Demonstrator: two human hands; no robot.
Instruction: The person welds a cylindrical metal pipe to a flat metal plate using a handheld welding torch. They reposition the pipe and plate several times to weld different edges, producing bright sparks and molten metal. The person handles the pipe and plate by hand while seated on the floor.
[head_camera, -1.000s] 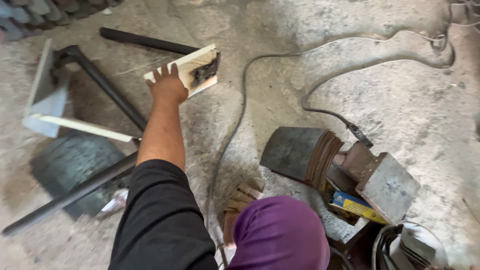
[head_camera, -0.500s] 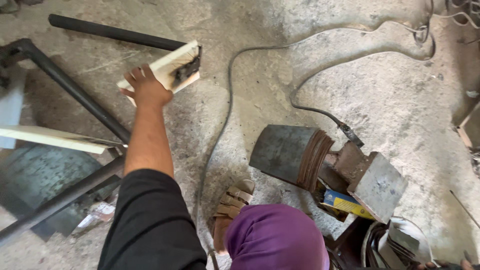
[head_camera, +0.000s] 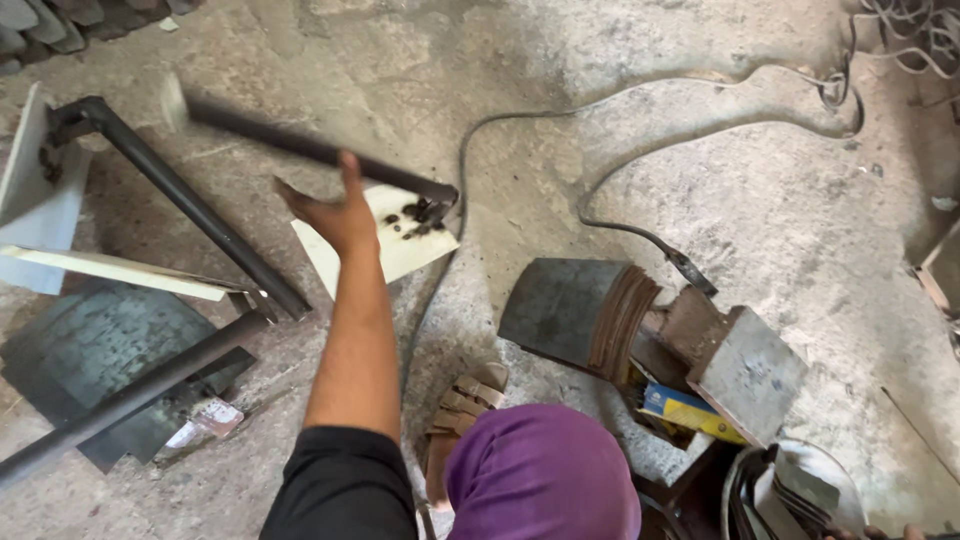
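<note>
Dark metal tubes (head_camera: 190, 215) lie on the concrete floor (head_camera: 760, 200) at nine o'clock. At the centre the left hand (head_camera: 335, 215) is spread open, holding nothing, just over a pale flat board (head_camera: 385, 255) with dark bits on it. A black cable (head_camera: 640, 235) runs at two o'clock. The right hand is not in view.

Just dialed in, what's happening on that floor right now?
A person crouches over a dusty concrete floor, left hand stretched out open just above a pale flat board. A dark metal bar lies across the board's far edge, with small dark bits on the board beside it. The hand grips nothing. A black cable snakes past to the right. The right hand is out of view.
</note>
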